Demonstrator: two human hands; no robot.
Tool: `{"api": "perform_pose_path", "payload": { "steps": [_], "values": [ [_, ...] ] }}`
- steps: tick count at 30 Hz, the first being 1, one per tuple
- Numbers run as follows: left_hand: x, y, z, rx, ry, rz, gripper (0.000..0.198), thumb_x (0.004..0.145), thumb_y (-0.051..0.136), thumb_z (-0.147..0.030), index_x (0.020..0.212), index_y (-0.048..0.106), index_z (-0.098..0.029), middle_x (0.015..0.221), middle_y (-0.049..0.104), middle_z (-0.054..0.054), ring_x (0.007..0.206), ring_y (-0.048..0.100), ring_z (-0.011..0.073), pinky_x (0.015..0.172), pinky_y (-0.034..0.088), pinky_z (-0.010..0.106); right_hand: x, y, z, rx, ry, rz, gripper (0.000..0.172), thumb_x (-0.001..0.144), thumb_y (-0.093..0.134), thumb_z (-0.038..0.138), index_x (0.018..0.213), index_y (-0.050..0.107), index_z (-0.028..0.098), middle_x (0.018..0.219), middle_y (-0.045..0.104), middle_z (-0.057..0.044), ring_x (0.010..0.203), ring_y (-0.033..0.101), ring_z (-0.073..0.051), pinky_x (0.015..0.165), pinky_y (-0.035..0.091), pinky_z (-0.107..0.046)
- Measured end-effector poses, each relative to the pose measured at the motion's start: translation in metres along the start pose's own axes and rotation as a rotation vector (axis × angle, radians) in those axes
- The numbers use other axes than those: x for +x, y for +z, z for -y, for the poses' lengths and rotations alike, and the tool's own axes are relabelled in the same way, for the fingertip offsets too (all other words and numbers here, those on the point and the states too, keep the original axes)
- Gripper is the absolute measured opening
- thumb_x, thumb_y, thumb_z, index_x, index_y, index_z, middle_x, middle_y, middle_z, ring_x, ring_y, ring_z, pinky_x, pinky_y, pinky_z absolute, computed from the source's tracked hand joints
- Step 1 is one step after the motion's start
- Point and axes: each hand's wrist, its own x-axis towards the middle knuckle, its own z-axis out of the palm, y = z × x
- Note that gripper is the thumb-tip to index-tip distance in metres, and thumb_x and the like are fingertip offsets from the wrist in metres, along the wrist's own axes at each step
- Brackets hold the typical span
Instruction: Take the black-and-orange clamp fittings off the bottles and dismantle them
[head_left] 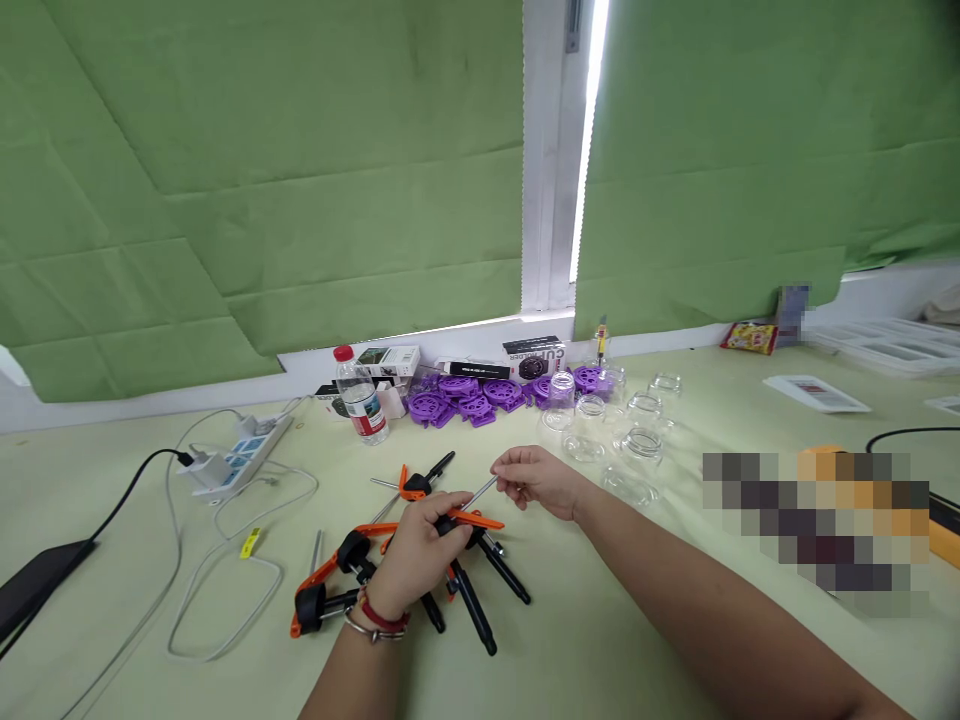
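My left hand (420, 545), closed, grips an orange and black part (480, 519) with thumb and fingers. A thin metal rod (480, 492) runs from that part up to my right hand (538, 480), whose fingertips pinch its far end. Around and below my left hand lie several similar orange and black parts (319, 585) with black handles and metal rods. One of these pieces (420, 483) lies just beyond my left hand. My palm hides some of the parts, so I cannot tell how they join.
Behind lie purple plastic pieces (476, 405), a cup holder box (534, 355) and a red-capped bottle (364, 400). Clear glass-like cups (641, 445) stand right of them. A power strip (247, 450) and looping white cables (225, 540) are at left. A blurred patch covers something at right.
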Motion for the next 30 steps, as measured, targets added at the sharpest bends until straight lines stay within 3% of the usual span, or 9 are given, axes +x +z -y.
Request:
{"api": "perform_pose_path", "payload": {
  "steps": [3,7,11,17,21,24,30],
  "values": [
    [-0.001,0.000,-0.001,0.011,0.004,-0.002,0.034,0.072,0.056,-0.018,0.104,0.068,-0.017,0.094,0.070,0.005,0.087,0.062,0.0198,0.081,0.048,0.031,0.001,-0.001,-0.001,-0.055,0.032,-0.021,0.033,0.075,0.062,0.045,0.065,0.056,0.014,0.048,0.052,0.003,0.036,0.036,-0.005,0.035,0.028,-0.020],
    [-0.001,0.001,-0.001,0.013,-0.026,-0.004,0.034,0.072,0.056,-0.018,0.104,0.068,-0.017,0.094,0.069,0.006,0.087,0.062,0.0198,0.082,0.048,0.032,0.004,-0.002,-0.004,0.027,-0.006,0.013,0.029,0.067,0.071,0.037,0.080,0.060,0.015,0.060,0.059,0.002,0.043,0.045,-0.006,0.040,0.037,-0.020],
    [0.000,0.001,-0.001,-0.020,-0.029,-0.004,0.034,0.071,0.058,-0.019,0.104,0.068,-0.017,0.097,0.069,0.006,0.091,0.061,0.0203,0.084,0.047,0.032,0.004,-0.003,-0.004,-0.037,0.022,-0.014,0.034,0.072,0.064,0.048,0.066,0.056,0.015,0.047,0.051,0.005,0.033,0.034,-0.004,0.034,0.028,-0.020],
    [0.000,0.000,0.003,-0.211,-0.137,0.005,0.036,0.070,0.061,-0.024,0.104,0.067,-0.015,0.086,0.069,0.005,0.078,0.061,0.0189,0.074,0.047,0.031,0.003,-0.007,0.003,-0.103,-0.169,-0.004,0.020,0.065,0.069,0.030,0.074,0.060,0.014,0.053,0.056,0.003,0.052,0.053,-0.009,0.054,0.042,-0.024],
    [0.001,-0.001,0.009,-0.359,-0.253,-0.080,0.038,0.068,0.063,-0.025,0.105,0.066,-0.014,0.082,0.068,0.004,0.068,0.058,0.0143,0.066,0.046,0.027,0.013,-0.022,-0.001,-0.443,-0.203,-0.206,0.012,0.072,0.060,0.024,0.080,0.060,0.015,0.066,0.061,-0.001,0.058,0.056,-0.012,0.058,0.043,-0.026],
    [0.002,-0.001,0.009,-0.356,-0.283,-0.140,0.039,0.068,0.063,-0.026,0.105,0.066,-0.013,0.082,0.067,0.003,0.066,0.055,0.0129,0.065,0.046,0.027,0.023,-0.035,-0.009,-0.726,-0.176,-0.327,0.008,0.072,0.056,0.017,0.075,0.063,0.016,0.071,0.063,-0.005,0.063,0.056,-0.015,0.060,0.041,-0.028],
    [0.001,-0.002,0.003,-0.328,-0.293,-0.122,0.040,0.069,0.063,-0.027,0.106,0.065,-0.013,0.087,0.068,0.005,0.067,0.056,0.0135,0.067,0.047,0.028,0.039,-0.043,-0.020,-0.849,-0.155,-0.253,0.014,0.064,0.057,0.007,0.059,0.066,0.017,0.070,0.064,-0.006,0.071,0.056,-0.019,0.066,0.038,-0.029]
  ]
}}
